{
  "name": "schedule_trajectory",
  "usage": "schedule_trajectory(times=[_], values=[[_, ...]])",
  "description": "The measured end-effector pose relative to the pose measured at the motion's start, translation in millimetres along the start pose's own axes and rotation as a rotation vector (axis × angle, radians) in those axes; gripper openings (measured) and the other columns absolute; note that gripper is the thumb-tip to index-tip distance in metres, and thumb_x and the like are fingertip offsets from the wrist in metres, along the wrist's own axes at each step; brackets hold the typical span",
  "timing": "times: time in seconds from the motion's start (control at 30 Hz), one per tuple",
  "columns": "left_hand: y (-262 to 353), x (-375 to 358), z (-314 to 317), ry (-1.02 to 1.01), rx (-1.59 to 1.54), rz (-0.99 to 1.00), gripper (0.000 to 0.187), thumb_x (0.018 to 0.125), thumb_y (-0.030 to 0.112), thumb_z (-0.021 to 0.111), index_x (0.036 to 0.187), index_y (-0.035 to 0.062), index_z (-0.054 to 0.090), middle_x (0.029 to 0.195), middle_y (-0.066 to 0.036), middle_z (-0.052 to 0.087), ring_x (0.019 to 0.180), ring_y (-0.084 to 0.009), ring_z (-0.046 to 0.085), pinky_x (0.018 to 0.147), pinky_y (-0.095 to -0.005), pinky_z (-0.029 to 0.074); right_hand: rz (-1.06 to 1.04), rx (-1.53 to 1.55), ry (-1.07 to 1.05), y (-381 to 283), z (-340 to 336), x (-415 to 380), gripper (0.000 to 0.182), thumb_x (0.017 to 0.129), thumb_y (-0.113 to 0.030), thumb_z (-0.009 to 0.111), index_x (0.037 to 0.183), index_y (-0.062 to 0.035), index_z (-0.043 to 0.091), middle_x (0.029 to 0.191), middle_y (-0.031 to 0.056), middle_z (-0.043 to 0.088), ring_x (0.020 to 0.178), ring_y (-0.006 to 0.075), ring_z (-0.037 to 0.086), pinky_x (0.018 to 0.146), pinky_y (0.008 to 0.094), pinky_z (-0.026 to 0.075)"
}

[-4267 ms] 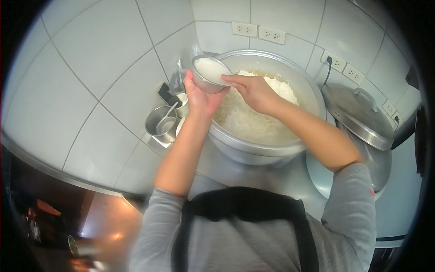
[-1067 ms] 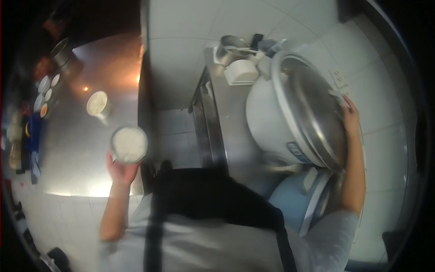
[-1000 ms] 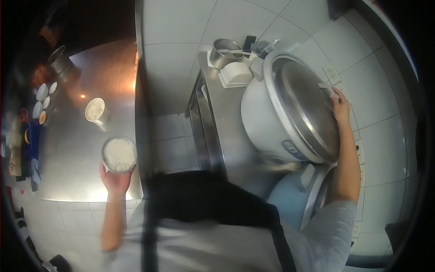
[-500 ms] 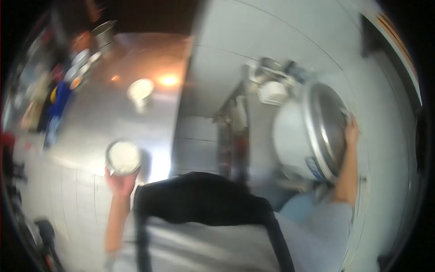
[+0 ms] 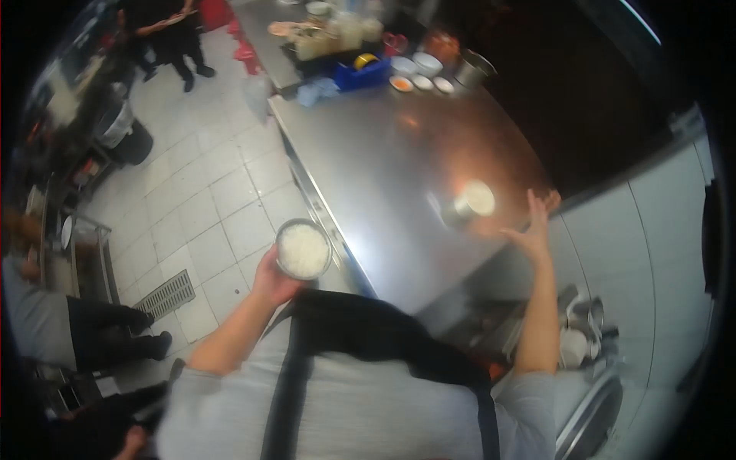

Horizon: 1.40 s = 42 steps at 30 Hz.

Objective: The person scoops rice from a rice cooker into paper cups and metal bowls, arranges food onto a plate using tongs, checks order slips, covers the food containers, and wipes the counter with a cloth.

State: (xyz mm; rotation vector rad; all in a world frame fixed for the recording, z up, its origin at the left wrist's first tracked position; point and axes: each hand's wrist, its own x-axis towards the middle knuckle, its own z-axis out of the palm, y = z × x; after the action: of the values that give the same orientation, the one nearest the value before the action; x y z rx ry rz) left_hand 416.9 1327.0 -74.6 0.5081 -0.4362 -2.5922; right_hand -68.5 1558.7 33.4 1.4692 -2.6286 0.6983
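Observation:
My left hand [image 5: 276, 277] is closed around a round metal bowl [image 5: 280, 259] heaped with white rice [image 5: 305, 251]. It holds the bowl near the table's edge, in front of my body. My right hand [image 5: 532, 230] is held out over the far side of the steel table, fingers spread and nothing in them. A short distance to its left stands a small cup [image 5: 478, 198] with something white at its top; the hand is apart from it.
Behind the steel table [image 5: 360, 184] stand small white bowls [image 5: 423, 83], a blue bin [image 5: 363, 75] and a metal pot [image 5: 475, 69]. A large lidded pot [image 5: 594, 414] is at lower right. People [image 5: 34, 310] stand at left, near a floor drain [image 5: 165, 294].
My view has turned left toward the steel table. My right hand has let go of the large pot's lid area and now reaches over the table. The rice bowl stays in my left hand.

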Motion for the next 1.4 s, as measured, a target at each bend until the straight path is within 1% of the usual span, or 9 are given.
schedule_trajectory(times=[0.2,0.3,0.37,0.47,0.5,0.73,1.13,1.3,1.4], values=[[10.0,16.7,-60.0,0.146,-0.109,0.343,0.062,0.090,0.044,0.047,0.138,0.0064,0.037,0.139,-0.015,0.043,0.127,-0.0340,0.042,0.104,-0.0513,0.035,0.359,-0.055,-0.286,70.3,132.5,95.5,0.117,0.053,-0.040,0.087,0.148,-0.0286,0.020,0.144,0.0240,0.030,0.132,0.0388,0.033,0.106,0.0476,0.034],[98.7,-15.1,-120.3,0.194,-0.174,0.458,0.063,0.089,0.044,0.048,0.138,0.0054,0.036,0.139,-0.016,0.042,0.128,-0.0344,0.042,0.105,-0.0540,0.033,0.452,-0.329,-0.251,47.3,161.9,103.7,0.100,0.054,-0.026,0.086,0.140,-0.0294,0.037,0.127,0.0202,0.046,0.117,0.0367,0.050,0.094,0.0472,0.046],[133.1,-30.1,-138.8,0.240,-0.137,0.534,0.064,0.089,0.044,0.049,0.139,0.0070,0.035,0.140,-0.015,0.042,0.128,-0.0346,0.041,0.104,-0.0552,0.033,0.571,-0.057,-0.177,46.3,178.3,98.5,0.095,0.052,-0.020,0.084,0.137,-0.0251,0.042,0.126,0.0208,0.046,0.114,0.0370,0.051,0.094,0.0467,0.047],[192.6,-39.3,-133.5,0.371,-0.119,0.616,0.064,0.085,0.052,0.053,0.136,0.0154,0.041,0.135,-0.010,0.048,0.120,-0.0294,0.049,0.091,-0.0477,0.045,0.568,-0.094,-0.233,-41.2,185.5,98.1,0.090,0.051,-0.019,0.083,0.133,-0.0171,0.046,0.126,0.0221,0.047,0.113,0.0377,0.051,0.092,0.0472,0.047],[207.7,-36.8,-147.4,0.327,-0.091,0.634,0.067,0.083,0.053,0.055,0.137,0.0166,0.040,0.137,-0.009,0.046,0.126,-0.0311,0.044,0.100,-0.0542,0.036,0.508,-0.112,-0.338,-66.8,188.9,103.8,0.090,0.050,-0.020,0.083,0.132,-0.0158,0.046,0.125,0.0212,0.048,0.112,0.0372,0.051,0.094,0.0454,0.046],[323.1,39.2,-152.5,0.227,-0.065,0.617,0.072,0.080,0.055,0.056,0.139,0.0165,0.038,0.142,-0.009,0.040,0.131,-0.0322,0.037,0.106,-0.0549,0.029,-0.086,0.064,-0.858,-284.6,206.6,205.8,0.091,0.051,-0.027,0.081,0.134,-0.0147,0.046,0.124,0.0167,0.047,0.116,0.0341,0.047,0.098,0.0390,0.041],[489.6,174.4,-155.7,0.268,0.023,0.607,0.073,0.085,0.058,0.044,0.141,0.0119,0.034,0.140,-0.013,0.042,0.125,-0.0371,0.045,0.101,-0.0558,0.036,-0.769,0.202,-0.515,-527.6,225.7,492.8,0.090,0.053,-0.021,0.075,0.138,-0.0228,0.044,0.124,0.0177,0.043,0.117,0.0349,0.045,0.097,0.0392,0.042],[552.6,221.4,-241.8,0.670,-0.138,0.628,0.065,0.088,0.049,0.045,0.134,0.0036,0.042,0.131,-0.015,0.051,0.118,-0.0312,0.052,0.097,-0.0480,0.043,-0.812,0.062,-0.639,-581.1,307.7,598.5,0.089,0.054,-0.025,0.077,0.137,-0.0217,0.044,0.126,0.0159,0.043,0.115,0.0340,0.046,0.094,0.0389,0.044],[607.9,261.9,-279.0,0.642,-0.034,0.600,0.062,0.088,0.046,0.048,0.131,0.0011,0.044,0.122,-0.016,0.056,0.112,-0.0302,0.056,0.097,-0.0454,0.045,-0.730,0.062,-0.661,-586.2,368.5,665.0,0.091,0.055,-0.026,0.077,0.138,-0.0181,0.042,0.125,0.0173,0.045,0.114,0.0346,0.047,0.094,0.0406,0.043]])
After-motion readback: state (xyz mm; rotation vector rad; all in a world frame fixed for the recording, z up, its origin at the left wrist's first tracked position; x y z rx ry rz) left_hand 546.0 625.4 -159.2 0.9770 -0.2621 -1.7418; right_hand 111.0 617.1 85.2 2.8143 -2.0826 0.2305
